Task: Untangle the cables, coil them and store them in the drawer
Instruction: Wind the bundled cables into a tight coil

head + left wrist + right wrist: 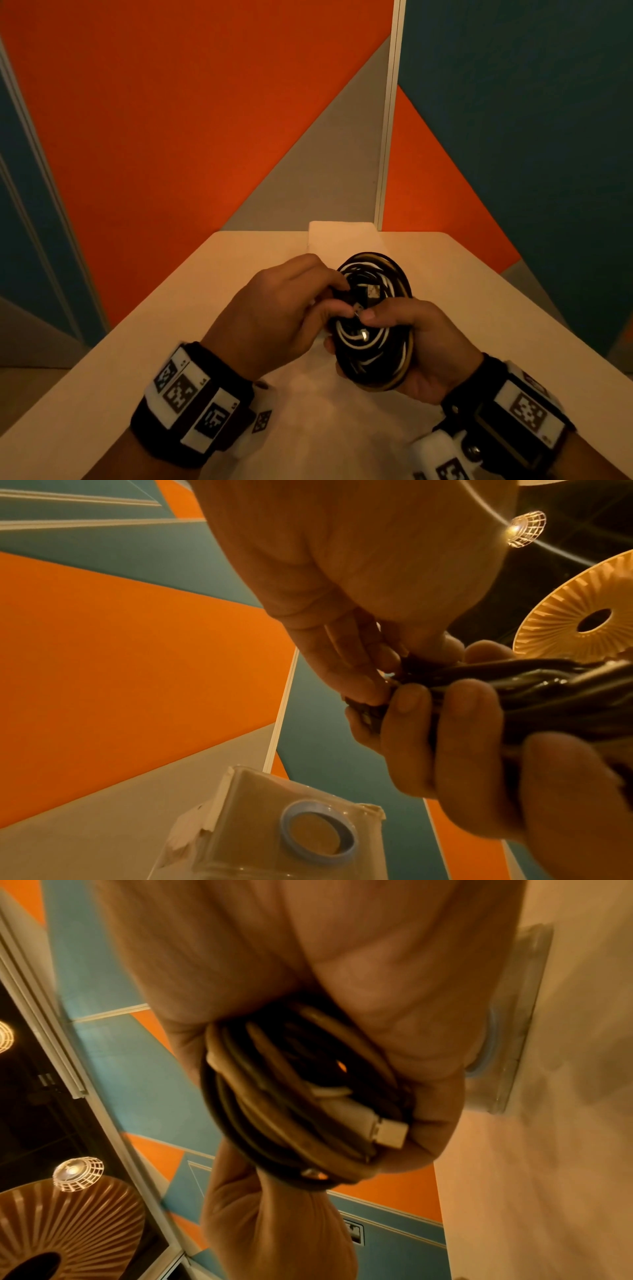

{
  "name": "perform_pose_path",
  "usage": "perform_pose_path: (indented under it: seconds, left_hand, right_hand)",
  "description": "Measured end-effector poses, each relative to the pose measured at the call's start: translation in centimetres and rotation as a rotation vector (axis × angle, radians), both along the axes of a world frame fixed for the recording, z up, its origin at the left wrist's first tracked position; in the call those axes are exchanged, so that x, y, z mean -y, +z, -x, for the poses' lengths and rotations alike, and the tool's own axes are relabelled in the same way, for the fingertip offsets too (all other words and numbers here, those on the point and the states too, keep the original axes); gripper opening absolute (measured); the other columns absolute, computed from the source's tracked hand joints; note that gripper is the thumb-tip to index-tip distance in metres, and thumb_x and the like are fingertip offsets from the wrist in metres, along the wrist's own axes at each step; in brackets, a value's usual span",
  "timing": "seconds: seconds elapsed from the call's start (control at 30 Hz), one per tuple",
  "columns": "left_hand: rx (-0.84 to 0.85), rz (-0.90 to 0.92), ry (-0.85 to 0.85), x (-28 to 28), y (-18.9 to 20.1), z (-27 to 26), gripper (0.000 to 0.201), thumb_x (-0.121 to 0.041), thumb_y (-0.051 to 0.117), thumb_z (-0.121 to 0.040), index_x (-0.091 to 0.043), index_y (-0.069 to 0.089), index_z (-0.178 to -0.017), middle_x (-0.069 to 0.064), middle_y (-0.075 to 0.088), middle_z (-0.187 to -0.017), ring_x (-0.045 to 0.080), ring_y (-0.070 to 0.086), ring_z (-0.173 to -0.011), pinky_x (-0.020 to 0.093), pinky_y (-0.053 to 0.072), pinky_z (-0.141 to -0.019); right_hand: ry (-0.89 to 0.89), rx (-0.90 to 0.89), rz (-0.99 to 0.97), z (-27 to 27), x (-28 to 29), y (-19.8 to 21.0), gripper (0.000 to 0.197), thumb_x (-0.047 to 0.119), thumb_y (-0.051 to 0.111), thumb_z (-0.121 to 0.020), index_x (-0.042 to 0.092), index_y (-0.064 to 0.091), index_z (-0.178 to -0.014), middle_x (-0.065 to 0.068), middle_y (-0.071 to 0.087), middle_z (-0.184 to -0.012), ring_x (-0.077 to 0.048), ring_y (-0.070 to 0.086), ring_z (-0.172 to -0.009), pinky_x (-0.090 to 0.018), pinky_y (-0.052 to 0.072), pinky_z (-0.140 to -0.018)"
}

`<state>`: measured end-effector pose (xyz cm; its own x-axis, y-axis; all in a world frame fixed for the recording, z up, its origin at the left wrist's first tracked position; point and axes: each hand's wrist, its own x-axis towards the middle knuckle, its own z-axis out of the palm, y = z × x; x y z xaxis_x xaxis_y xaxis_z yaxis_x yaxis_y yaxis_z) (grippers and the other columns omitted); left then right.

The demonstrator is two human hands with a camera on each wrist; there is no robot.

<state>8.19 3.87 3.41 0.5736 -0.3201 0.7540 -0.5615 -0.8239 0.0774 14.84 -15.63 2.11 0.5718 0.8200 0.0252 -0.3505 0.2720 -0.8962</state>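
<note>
A coil of black, white and tan cables [373, 318] is held upright above the white table [171, 325]. My right hand [404, 329] grips the coil from its lower right, fingers curled round the bundle [291, 1110]. A white USB plug [387, 1129] lies inside the loops against that palm. My left hand [339, 298] pinches a black cable end at the coil's middle [404, 674], beside the right hand's fingers [462, 737]. The small translucent drawer box [318, 829] with a blue ring handle stands behind the hands, at the table's far edge [342, 236].
Orange, teal and grey partition panels [188, 120] close off the back and both sides of the table. The table's left edge [102, 342] runs diagonally toward me. Ceiling lamps [578, 626] show in the wrist views.
</note>
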Motion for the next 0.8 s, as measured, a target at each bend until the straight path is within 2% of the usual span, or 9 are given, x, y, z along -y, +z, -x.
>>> perform_pose_path:
  seconds: [0.17,0.3,0.4,0.53,0.7,0.8]
  left_hand:
    - [0.018,0.029,0.033,0.2,-0.1,0.3,0.030,-0.038,0.067,-0.098,-0.011,0.072,-0.110,-0.004,0.066,-0.090,0.005,0.062,-0.077,0.026,0.055,-0.067]
    - [0.023,0.102,-0.013,0.1,0.3,0.5,0.025,-0.030,0.080,-0.090,-0.010,0.074,-0.105,-0.005,0.065,-0.084,0.006,0.062,-0.074,0.025,0.055,-0.065]
    - [-0.066,0.201,-0.085,-0.1,0.6,0.7,0.025,-0.016,0.087,-0.083,-0.011,0.073,-0.102,-0.004,0.065,-0.084,0.010,0.065,-0.073,0.026,0.057,-0.065]
    - [-0.220,0.216,-0.137,-0.4,0.7,0.8,0.026,-0.006,0.085,-0.081,-0.015,0.069,-0.099,-0.004,0.063,-0.086,0.018,0.064,-0.075,0.029,0.055,-0.067]
    - [-0.255,0.143,-0.157,-0.3,0.9,1.1,0.023,-0.008,0.087,-0.078,-0.019,0.073,-0.092,-0.010,0.065,-0.085,0.015,0.063,-0.076,0.026,0.052,-0.067]
    - [-0.286,0.114,-0.191,-0.1,1.0,1.1,0.013,-0.014,0.087,-0.084,-0.017,0.077,-0.093,-0.012,0.067,-0.086,0.011,0.065,-0.080,0.024,0.051,-0.070]
  right_hand:
    - [-0.002,0.018,0.031,0.0,-0.1,-0.1,0.046,0.017,0.069,-0.066,0.007,0.074,-0.111,-0.020,0.066,-0.104,-0.030,0.068,-0.090,-0.043,0.052,-0.080]
    - [0.002,0.031,0.036,0.0,-0.1,-0.2,0.047,0.018,0.070,-0.062,0.008,0.075,-0.108,-0.020,0.068,-0.099,-0.031,0.069,-0.089,-0.044,0.052,-0.080]
    - [0.009,0.045,0.024,0.1,0.0,-0.1,0.048,0.016,0.071,-0.062,0.008,0.075,-0.108,-0.020,0.069,-0.098,-0.033,0.069,-0.090,-0.045,0.053,-0.081]
    - [0.036,0.054,0.038,0.2,-0.1,-0.2,0.046,0.015,0.070,-0.062,0.006,0.073,-0.107,-0.021,0.067,-0.098,-0.033,0.068,-0.089,-0.045,0.053,-0.080]
    - [0.038,0.111,0.027,0.5,-0.3,-0.2,0.038,0.010,0.063,-0.068,0.008,0.073,-0.105,-0.019,0.065,-0.097,-0.031,0.066,-0.086,-0.041,0.053,-0.076]
    - [0.046,0.085,0.004,0.3,-0.2,-0.2,0.033,0.007,0.057,-0.072,0.009,0.075,-0.099,-0.013,0.067,-0.094,-0.027,0.067,-0.083,-0.036,0.056,-0.073]
